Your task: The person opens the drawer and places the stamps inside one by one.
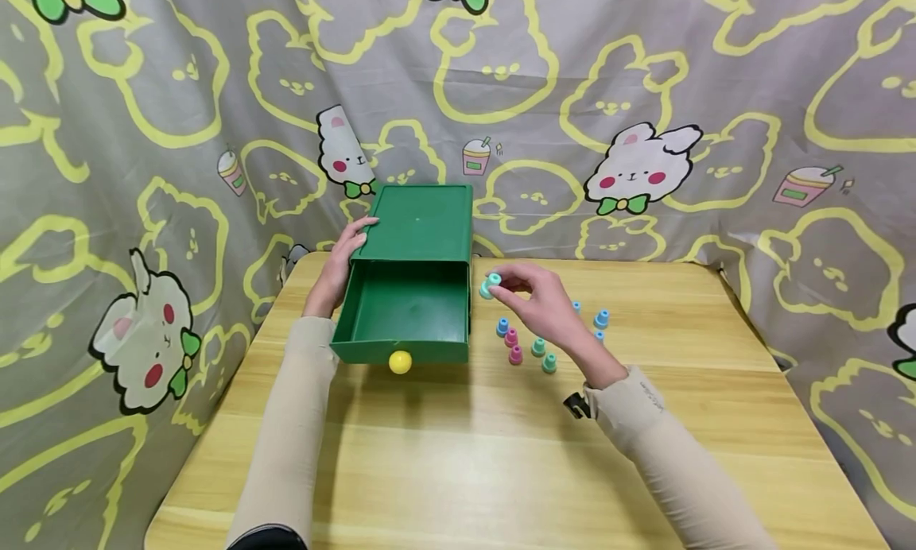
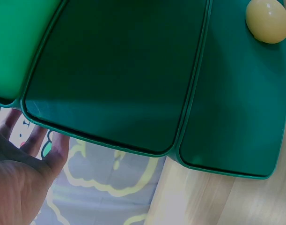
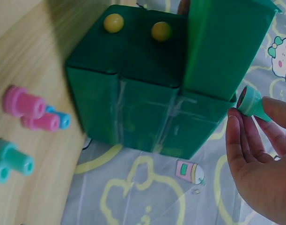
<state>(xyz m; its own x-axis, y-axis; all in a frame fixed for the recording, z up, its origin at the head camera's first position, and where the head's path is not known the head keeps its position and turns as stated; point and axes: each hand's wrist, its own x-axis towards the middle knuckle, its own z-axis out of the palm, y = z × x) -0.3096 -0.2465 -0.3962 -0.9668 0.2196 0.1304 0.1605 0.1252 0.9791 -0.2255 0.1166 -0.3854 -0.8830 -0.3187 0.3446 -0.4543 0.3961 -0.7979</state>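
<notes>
A green drawer cabinet stands on the table with its top drawer pulled out, and no item shows inside. My left hand rests against the cabinet's left side, fingers extended along it; the left wrist view shows that hand at the cabinet's edge. Thumb and fingers of my right hand pinch a small teal stepped cone-shaped piece, tilted, just right of the drawer. In the right wrist view, the piece is held in the fingertips of my right hand, near the drawer's wall.
Several similar pieces stand right of the cabinet: pink ones, teal ones and blue ones, some partly behind my right hand. A yellow knob juts from the drawer front. A patterned curtain hangs behind the wooden table.
</notes>
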